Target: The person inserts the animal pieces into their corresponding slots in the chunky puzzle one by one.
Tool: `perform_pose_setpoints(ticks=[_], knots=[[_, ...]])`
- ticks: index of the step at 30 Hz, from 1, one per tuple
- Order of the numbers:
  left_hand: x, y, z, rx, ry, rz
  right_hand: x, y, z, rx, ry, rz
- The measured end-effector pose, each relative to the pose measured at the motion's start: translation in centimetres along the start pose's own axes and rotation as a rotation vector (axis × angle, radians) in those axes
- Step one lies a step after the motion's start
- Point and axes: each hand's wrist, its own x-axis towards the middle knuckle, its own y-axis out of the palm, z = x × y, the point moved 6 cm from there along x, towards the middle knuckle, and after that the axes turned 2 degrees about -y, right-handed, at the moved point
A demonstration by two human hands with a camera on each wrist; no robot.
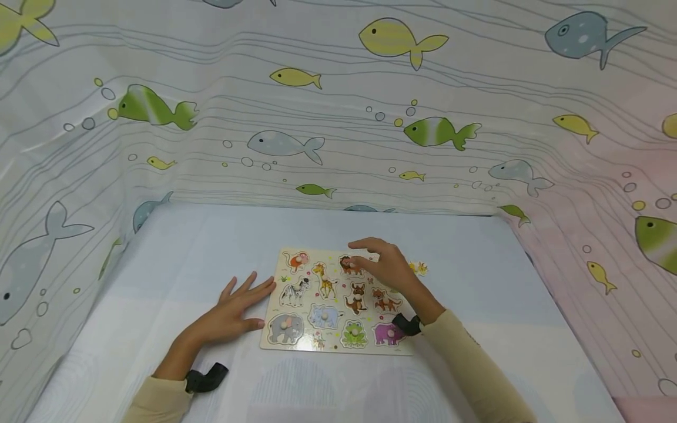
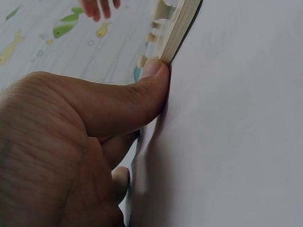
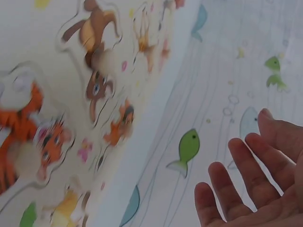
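Note:
A wooden peg puzzle board (image 1: 313, 301) lies flat, its animal pieces including a zebra (image 1: 294, 293), an elephant (image 1: 285, 329), a frog (image 1: 354, 334) and a purple hippo (image 1: 389, 334). My left hand (image 1: 233, 314) is spread at the board's left side, and its thumb (image 2: 142, 94) touches the edge in the left wrist view. Over the upper right part of the board hovers my right hand (image 1: 383, 264), fingers loosely curved with nothing in them. It partly covers the lion piece (image 1: 349, 267). The kangaroo (image 3: 97, 59) and tiger (image 3: 31, 142) show in the right wrist view.
A small yellow piece (image 1: 419, 268) lies beyond the board's right side, just past the right wrist. White cloth covers the table (image 1: 211, 235). Fish-patterned sheets (image 1: 338, 106) rise as walls at the back and both sides. Each wrist wears a black camera mount (image 1: 206, 379).

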Motion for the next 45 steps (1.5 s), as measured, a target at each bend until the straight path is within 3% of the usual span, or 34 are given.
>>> perform_pose_setpoints(ticks=[12,20,26,33,45], knots=[[-0.1,0.1,0.3,0.003,0.001,0.001,-2.3,-3.9,-4.7,-0.037,0.233,-0.076],[-0.1,0.1,0.2,0.008,0.011,-0.004,-4.1,-6.7,-7.4,-0.078,0.274,-0.139],[-0.1,-0.1,0.0,0.014,0.014,-0.008,-5.5,-8.5,-9.8,-0.096,0.373,-0.180],[-0.2,-0.4,-0.4,0.009,0.040,-0.032,-6.5,-8.6,-11.8,-0.065,0.477,-0.184],[0.0,-0.1,0.0,-0.016,-0.009,0.001,-7.4,-7.3,-14.0,-0.001,0.590,-0.167]])
